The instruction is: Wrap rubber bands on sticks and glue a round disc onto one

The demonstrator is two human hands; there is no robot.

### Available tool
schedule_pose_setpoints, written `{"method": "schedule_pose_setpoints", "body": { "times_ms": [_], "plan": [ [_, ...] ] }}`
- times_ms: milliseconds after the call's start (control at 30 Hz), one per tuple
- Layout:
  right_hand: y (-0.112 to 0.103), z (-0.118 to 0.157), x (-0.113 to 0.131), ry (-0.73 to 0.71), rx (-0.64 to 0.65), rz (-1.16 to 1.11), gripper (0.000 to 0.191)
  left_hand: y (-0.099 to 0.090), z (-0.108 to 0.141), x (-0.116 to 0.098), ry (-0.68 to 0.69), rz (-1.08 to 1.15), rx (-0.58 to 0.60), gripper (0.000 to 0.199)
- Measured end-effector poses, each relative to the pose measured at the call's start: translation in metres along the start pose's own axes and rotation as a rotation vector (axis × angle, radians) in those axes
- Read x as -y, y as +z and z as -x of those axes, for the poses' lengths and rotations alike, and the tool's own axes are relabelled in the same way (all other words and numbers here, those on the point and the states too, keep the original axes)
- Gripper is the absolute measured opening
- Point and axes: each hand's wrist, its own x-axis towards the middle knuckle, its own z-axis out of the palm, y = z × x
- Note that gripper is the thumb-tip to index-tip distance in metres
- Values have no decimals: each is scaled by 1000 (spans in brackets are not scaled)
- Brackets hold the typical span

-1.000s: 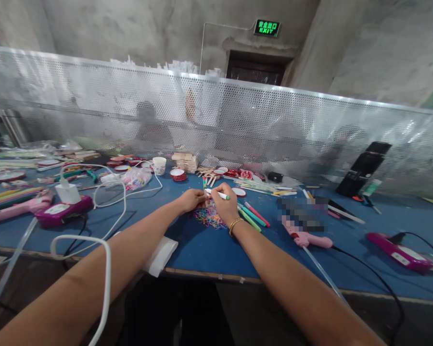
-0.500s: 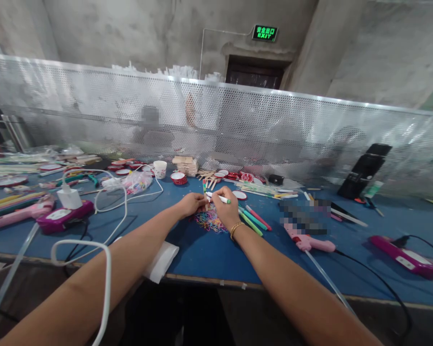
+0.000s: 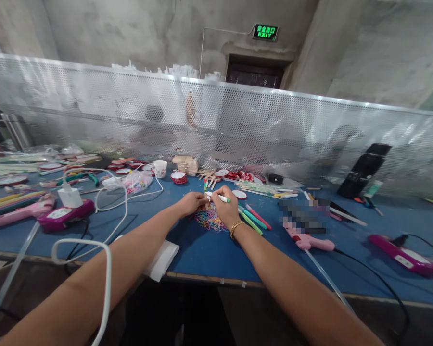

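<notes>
Between the fingers of my left hand [image 3: 194,203] stands a small wooden craft stick [image 3: 205,186], coloured in patches of green and red at its top. My right hand [image 3: 226,203] grips a white marker [image 3: 220,196] with a green end, its tip close against the stick. Both hands are above a tangled heap of colourful rubber bands [image 3: 211,220] on the blue table [image 3: 209,259]. Several markers [image 3: 254,218] in green, teal and pink lie just right of my right hand.
Pink glue guns [image 3: 306,240] and purple power strips [image 3: 400,254] lie on both sides. A white cable [image 3: 126,206] loops past my left forearm. Behind stand a paper cup [image 3: 160,169] and stacked wooden sticks [image 3: 185,165]. A perforated metal screen [image 3: 274,125] closes off the back.
Both hands stay almost in place, still holding the stick and the marker. The marker has shifted very slightly against the stick.
</notes>
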Motion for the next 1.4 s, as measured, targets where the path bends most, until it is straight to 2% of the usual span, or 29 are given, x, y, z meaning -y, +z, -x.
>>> {"method": "schedule_pose_setpoints", "body": {
  "times_ms": [400, 800, 1033, 1400],
  "plan": [
    [-1, -2, -5, 5, -53, 43, 12, -2, 0, 2, 11, -18, -23, 43],
    [2, 0, -1, 1, -7, -1, 12, -1, -2, 1, -15, -23, -20, 42],
    [-1, -2, -3, -8, -68, 50, 14, -2, -4, 4, -26, -15, -24, 34],
    [0, -1, 0, 9, -10, -16, 13, 0, 1, -5, -42, 20, 2, 33]
  ]
}}
